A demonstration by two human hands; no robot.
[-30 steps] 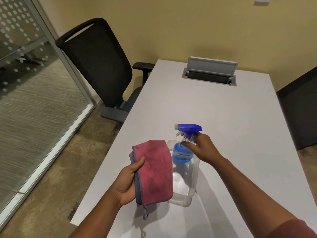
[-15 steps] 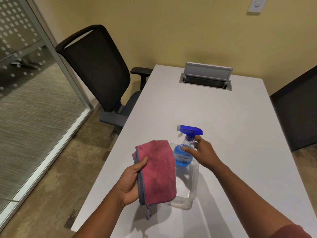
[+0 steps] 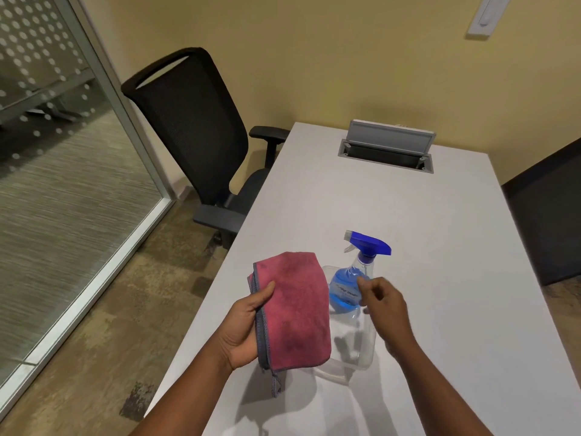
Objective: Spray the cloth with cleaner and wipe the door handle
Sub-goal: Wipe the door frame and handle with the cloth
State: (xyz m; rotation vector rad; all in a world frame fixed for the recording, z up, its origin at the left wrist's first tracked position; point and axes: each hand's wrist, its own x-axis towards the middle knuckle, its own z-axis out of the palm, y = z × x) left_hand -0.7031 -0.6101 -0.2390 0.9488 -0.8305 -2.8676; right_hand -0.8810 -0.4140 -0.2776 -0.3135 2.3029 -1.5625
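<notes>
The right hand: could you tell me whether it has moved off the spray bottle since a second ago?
Yes. The right hand has let go of the spray bottle neck and drawn back toward the person, now loosely curled beside the bottle, which stands in the clear container.

black chair [image 3: 195,127], white table [image 3: 408,209], clear container [image 3: 361,347]

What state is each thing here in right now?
cloth: folded, held in left hand
spray bottle: upright in clear container, part full of blue liquid
right hand: beside bottle, fingers loosely curled, holding nothing
cable box lid: flipped open
chair: unoccupied
</notes>
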